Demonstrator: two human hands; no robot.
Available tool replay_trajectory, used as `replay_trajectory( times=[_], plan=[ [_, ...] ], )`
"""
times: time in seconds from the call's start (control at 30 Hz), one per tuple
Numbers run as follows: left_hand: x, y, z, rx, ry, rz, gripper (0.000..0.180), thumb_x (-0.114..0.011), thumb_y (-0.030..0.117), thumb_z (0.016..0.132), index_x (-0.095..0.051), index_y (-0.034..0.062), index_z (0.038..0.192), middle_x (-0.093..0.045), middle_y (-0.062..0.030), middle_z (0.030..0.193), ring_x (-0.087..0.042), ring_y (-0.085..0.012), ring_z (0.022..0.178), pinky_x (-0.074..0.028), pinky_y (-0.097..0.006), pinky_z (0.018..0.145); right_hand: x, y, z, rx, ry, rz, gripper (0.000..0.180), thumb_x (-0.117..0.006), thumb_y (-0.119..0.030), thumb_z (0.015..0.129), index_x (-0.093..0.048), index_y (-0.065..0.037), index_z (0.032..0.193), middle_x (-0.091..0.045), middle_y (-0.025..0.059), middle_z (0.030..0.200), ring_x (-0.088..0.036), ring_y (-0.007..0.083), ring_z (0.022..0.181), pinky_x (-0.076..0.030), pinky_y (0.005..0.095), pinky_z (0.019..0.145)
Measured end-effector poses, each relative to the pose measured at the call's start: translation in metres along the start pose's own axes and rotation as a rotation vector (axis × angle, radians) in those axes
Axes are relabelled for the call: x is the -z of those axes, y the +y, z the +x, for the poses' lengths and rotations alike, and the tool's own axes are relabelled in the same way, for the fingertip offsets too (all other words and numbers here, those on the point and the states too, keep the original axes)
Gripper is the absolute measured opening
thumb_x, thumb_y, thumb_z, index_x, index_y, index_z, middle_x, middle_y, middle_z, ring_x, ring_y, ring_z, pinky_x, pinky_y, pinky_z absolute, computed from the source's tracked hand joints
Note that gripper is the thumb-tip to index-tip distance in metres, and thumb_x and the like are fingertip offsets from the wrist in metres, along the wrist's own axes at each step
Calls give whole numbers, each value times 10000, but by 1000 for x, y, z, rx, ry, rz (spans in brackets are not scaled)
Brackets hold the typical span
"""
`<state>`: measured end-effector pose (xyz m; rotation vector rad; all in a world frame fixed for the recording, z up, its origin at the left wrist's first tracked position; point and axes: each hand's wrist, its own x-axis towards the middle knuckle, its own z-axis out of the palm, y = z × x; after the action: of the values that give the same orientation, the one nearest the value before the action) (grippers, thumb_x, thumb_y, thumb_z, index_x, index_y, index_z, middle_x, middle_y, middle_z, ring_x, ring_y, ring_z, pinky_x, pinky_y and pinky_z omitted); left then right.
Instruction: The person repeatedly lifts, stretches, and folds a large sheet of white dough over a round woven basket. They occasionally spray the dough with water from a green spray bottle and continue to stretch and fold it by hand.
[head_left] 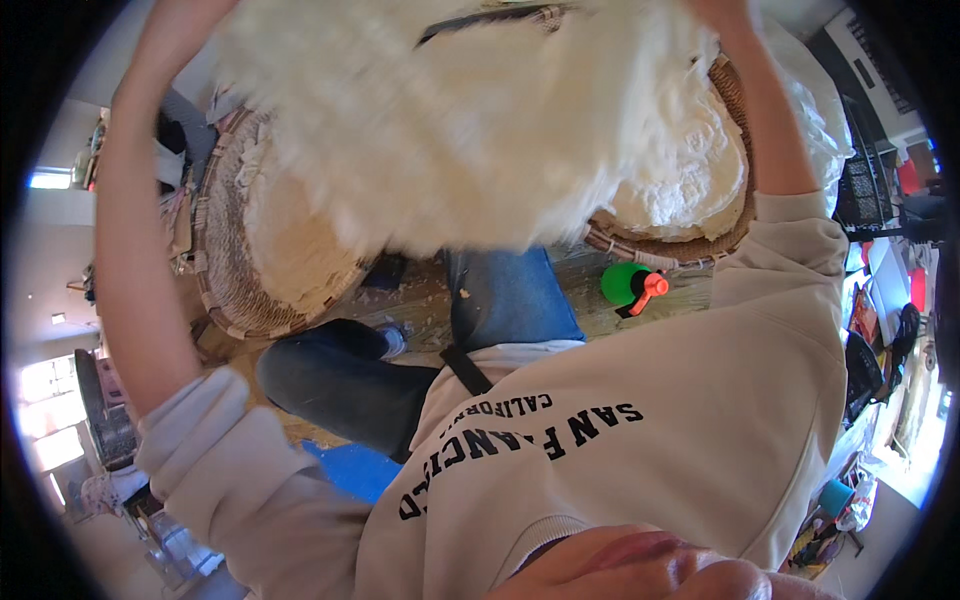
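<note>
Currently, large pale sheet, motion-blurred, seen spread between raised left hand and right hand. Both hands cropped by upper edge; whether sheet is gripped cannot be made out. Woven left basket and right basket partly hidden by sheet; pale layers held in left one. Green bottle placed near right basket.

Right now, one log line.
left hand: cropped, grip unclear; right hand: cropped, grip unclear; white fluffy sheet: blurred, between hands; green bottle: near right basket
</note>
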<state>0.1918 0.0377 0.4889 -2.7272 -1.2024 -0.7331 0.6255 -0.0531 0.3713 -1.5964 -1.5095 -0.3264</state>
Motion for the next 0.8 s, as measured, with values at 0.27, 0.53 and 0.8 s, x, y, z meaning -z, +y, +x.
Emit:
replay_trajectory(
  times=[0.27, 0.53, 0.8],
  plan=[
    [-225, 54, 49, -131, 317, -214, 128, -609, 110, 900, -653, 58, 1008, -670, -118, 928, -644, -231, 824, -505, -363, 743, 119, 99, -55, 277, 232, -371, 415, -607, 50, 764, -719, -163, 1102, -717, -12, 1032, -667, 153, 928, -511, 278, 842],
    [-461, 69, 37, 152, -146, -572, 160, -503, 27, 868, -608, 56, 985, -585, -154, 1074, -583, -361, 1016, -454, -408, 862, -14, 166, -256, -157, -311, 7, 233, -656, -94, 825, -732, -113, 1045, -703, 64, 1048, -645, 239, 995, -505, 356, 915],
    [-505, 125, 16, -170, -424, -8, 192, -527, 69, 885, -661, 29, 1017, -617, -190, 1147, -592, -335, 1101, -494, -448, 924, -80, 200, -259, -282, -688, 10, 182, -680, -225, 873, -719, -99, 997, -698, 93, 1057, -647, 295, 1016, -502, 394, 896]
  ],
)
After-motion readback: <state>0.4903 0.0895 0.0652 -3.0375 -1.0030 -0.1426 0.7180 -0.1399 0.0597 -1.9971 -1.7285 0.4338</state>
